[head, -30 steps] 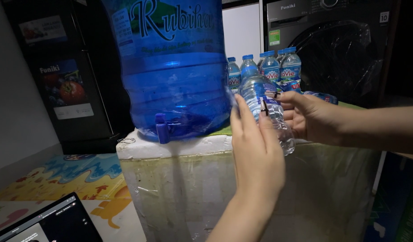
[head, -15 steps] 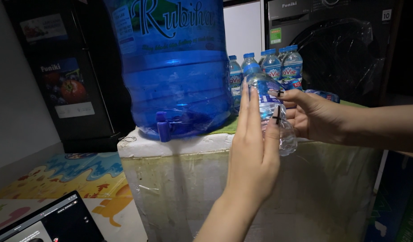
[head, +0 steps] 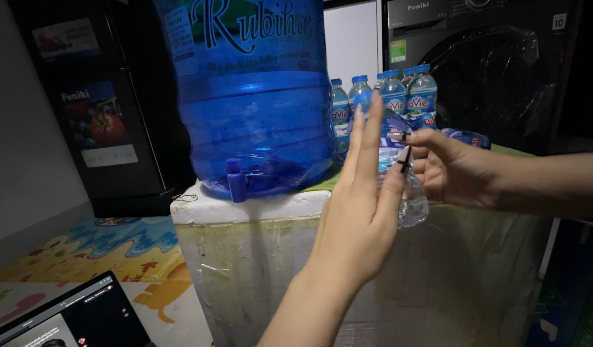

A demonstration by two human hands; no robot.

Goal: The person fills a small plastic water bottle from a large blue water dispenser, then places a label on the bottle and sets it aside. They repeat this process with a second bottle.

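The right hand (head: 460, 170) has a closed grip on a small clear bottle (head: 402, 167), near upright, cap tilted up-left; the left hand (head: 364, 212) is flat open against it.

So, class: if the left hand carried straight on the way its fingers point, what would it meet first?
Probably the row of small water bottles behind; the left hand points up and away, though depth is unclear.
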